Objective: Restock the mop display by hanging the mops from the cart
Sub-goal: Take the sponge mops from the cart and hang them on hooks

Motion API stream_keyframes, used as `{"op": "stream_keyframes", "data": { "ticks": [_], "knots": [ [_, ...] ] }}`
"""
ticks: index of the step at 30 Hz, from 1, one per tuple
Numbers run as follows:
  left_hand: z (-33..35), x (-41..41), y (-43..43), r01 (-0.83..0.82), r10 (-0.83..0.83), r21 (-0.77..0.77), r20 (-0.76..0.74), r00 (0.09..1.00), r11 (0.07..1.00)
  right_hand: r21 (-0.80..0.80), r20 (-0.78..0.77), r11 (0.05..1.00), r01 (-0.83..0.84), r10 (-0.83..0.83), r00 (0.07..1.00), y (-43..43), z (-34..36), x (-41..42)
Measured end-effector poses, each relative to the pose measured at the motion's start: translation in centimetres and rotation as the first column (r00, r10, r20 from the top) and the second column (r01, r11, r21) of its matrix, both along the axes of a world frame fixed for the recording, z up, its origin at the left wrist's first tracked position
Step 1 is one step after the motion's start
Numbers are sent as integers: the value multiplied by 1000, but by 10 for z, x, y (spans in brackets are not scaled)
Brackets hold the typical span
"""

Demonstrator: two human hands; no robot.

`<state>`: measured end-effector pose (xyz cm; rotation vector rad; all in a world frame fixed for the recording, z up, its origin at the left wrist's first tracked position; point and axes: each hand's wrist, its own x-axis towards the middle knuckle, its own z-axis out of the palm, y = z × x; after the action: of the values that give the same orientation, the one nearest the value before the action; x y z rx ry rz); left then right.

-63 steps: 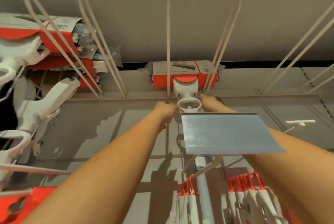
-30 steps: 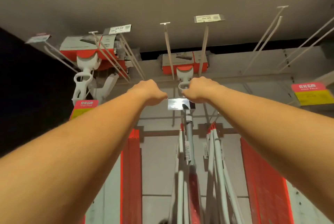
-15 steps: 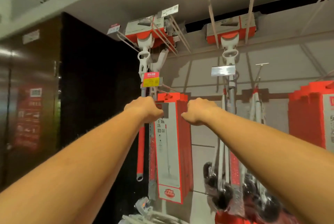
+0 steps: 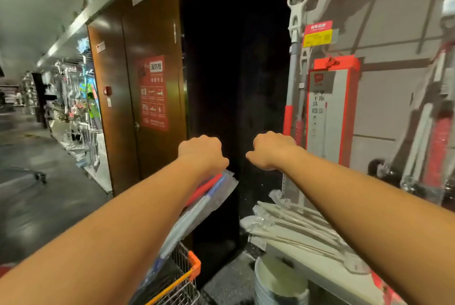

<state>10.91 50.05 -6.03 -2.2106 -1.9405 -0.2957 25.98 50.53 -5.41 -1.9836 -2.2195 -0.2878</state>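
Note:
My left hand (image 4: 202, 152) and my right hand (image 4: 270, 149) are stretched out in front of me, both curled into loose fists with nothing in them. Just below my left wrist, plastic-wrapped mops (image 4: 209, 196) with red, blue and white poles stick up out of a wire cart (image 4: 189, 277) with an orange corner. On the display wall at the upper right a white and red mop (image 4: 295, 16) hangs from a hook. A tall red and white mop box (image 4: 330, 107) hangs beside it.
A pile of bagged white mop parts (image 4: 295, 221) lies on a low shelf at the right, with a round pale bucket (image 4: 278, 280) under it. A brown cabinet (image 4: 147, 83) with a red notice stands at the left, and an aisle floor (image 4: 49, 194) runs back along it.
My view has swung down and left, from the top hooks to the cart. Both hands have come off the hung mop and dropped, staying curled.

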Motion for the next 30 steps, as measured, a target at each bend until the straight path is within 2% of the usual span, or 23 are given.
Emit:
{"op": "stream_keyframes", "data": {
  "ticks": [4,8,17,22,30],
  "knots": [
    [-45,-64,-18,-79,77,-49,-41,996,996,-58,50,994,-89,92,995,-11,-43,-66],
    [-82,-114,-33,-152,149,-75,-45,988,985,-126,28,982,-138,143,989,-8,-87,-117],
    [-152,-173,-52,-361,354,-124,-75,932,925,-170,13,920,-353,360,933,11,-156,-185],
    [-187,-187,-47,-499,486,-91,-128,864,862,-183,37,853,-488,502,864,36,-185,-206],
    [-229,-170,-37,-718,739,-184,92,668,672,-200,-39,744,-637,644,764,62,-226,-227]
  ]
}}
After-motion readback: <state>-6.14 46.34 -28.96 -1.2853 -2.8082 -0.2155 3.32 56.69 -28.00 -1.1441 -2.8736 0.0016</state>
